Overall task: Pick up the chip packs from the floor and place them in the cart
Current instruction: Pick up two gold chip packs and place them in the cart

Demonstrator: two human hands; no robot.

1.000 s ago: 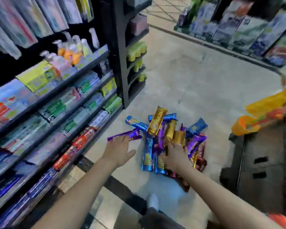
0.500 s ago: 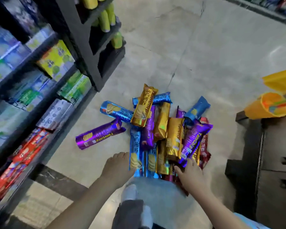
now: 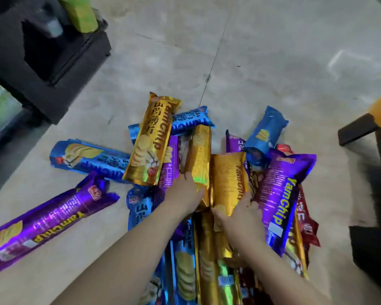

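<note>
I am closing my left hand (image 3: 183, 195) and right hand (image 3: 240, 213) on two gold packs (image 3: 226, 177) mid-pile, risking dragging the purple pack (image 3: 279, 194) beside them off sideways.

Grey floor (image 3: 262, 62), a heap of chip packs (image 3: 207, 183) on it, one purple pack (image 3: 46, 223) apart at left

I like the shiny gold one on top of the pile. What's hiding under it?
The gold pack on top lies across a blue pack pointing left, another blue pack at its upper right, and a purple pack. Whatever lies directly beneath its middle is covered.
</note>
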